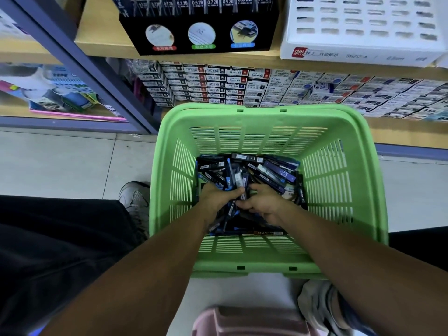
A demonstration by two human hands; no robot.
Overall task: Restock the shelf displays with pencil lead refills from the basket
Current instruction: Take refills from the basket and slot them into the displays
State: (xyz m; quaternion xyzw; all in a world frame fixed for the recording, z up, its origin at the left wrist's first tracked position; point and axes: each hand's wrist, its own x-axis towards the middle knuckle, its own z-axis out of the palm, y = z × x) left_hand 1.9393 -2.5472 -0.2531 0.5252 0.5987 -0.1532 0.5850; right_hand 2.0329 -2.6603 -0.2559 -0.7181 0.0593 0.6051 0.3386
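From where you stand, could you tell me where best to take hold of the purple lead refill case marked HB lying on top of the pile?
Pinch the purple HB case across its long narrow edges near the middle, coming from straight above: it lies flat and diagonal atop the pile in the green basket, sides exposed.

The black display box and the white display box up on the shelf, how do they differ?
The black display box has three round pictures on its front; the white display box has a red logo and grey print on its front edge. The black display box shows dividers labelled with lead grades such as 0.5 2B; the white display box shows rows of slots in its top. Both sit on the same wooden shelf.
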